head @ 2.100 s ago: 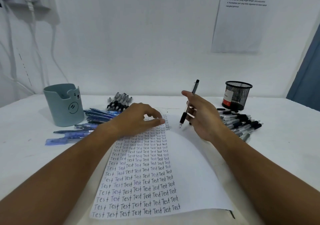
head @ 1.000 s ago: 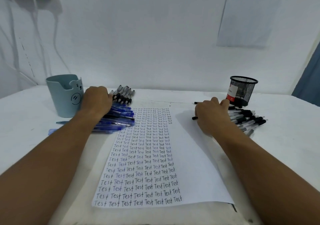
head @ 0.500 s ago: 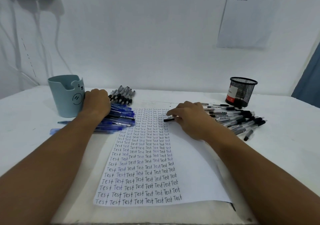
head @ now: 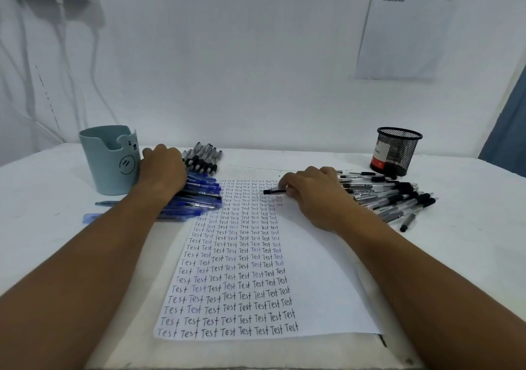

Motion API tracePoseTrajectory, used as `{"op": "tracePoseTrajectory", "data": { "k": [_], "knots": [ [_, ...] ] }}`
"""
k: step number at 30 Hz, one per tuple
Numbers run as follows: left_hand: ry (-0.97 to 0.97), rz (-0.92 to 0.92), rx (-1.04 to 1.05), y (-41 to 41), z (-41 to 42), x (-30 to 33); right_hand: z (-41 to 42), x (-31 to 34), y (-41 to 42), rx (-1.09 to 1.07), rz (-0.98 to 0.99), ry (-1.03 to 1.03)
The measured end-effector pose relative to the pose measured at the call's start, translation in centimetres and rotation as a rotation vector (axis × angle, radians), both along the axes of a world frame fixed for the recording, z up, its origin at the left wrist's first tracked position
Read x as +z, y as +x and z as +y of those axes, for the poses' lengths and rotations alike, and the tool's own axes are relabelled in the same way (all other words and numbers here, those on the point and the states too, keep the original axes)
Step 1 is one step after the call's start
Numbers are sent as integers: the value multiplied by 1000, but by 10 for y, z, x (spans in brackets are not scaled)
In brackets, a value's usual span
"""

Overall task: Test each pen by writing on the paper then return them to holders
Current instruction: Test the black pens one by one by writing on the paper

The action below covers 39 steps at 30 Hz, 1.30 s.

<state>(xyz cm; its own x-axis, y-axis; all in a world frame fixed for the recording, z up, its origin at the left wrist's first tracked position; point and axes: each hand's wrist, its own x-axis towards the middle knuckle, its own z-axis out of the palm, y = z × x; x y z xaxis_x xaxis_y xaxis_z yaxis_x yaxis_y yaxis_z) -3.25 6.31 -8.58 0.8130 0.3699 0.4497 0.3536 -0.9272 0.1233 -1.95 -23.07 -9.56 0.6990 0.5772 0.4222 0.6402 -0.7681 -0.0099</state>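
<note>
A white paper [head: 321, 284] filled with rows of the word "Test" lies in front of me. My right hand [head: 316, 196] pinches a black pen [head: 273, 191] that lies flat near the paper's top, its end pointing left. My left hand [head: 162, 172] lies on a pile of blue pens [head: 199, 196], fingers curled down over their left part and partly hidden. Touching that hand on its left is the blue-grey bear holder [head: 109, 160]. The black mesh holder [head: 397, 150] stands at the back right, behind a heap of black pens [head: 395, 199].
A row of black-grip pens [head: 203, 159] lies behind the blue pile. One blue pen [head: 105, 203] and a blue piece [head: 91, 217] lie loose on the left. A printed sheet [head: 407, 25] hangs on the wall. Cables hang at the far left.
My right hand put its pen on the black heap, then slid left with a black pen onto the paper's top. My left hand left the paper for the blue pile and has stayed there.
</note>
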Motion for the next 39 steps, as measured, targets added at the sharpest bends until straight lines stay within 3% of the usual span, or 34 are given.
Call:
{"op": "tracePoseTrajectory", "data": {
  "k": [4, 9, 11, 16, 20, 30, 34, 39],
  "knots": [
    [29, -86, -53, -4, -20, 5, 1, 4, -2, 69, -85, 169],
    [-32, -186, -292, -9, -38, 7, 0, 12, -8, 132, 49, 515],
    [-69, -164, -414, -9, -43, 6, 0, 13, -9, 139, 184, 675],
    [-61, -87, -639, -9, -53, -1, 0, 23, -15, 170, 759, 1289],
    [-69, 8, -727, -10, -56, -3, -4, 30, -19, 148, 892, 1464],
    [-29, 119, -866, -11, -60, -3, -7, 31, -14, 82, 938, 1629],
    [-27, 157, -885, -10, -61, -4, -7, 27, -14, 173, 987, 1704],
    [-19, 185, -903, -10, -63, -4, -7, 21, -14, 88, 782, 1325]
  ]
}}
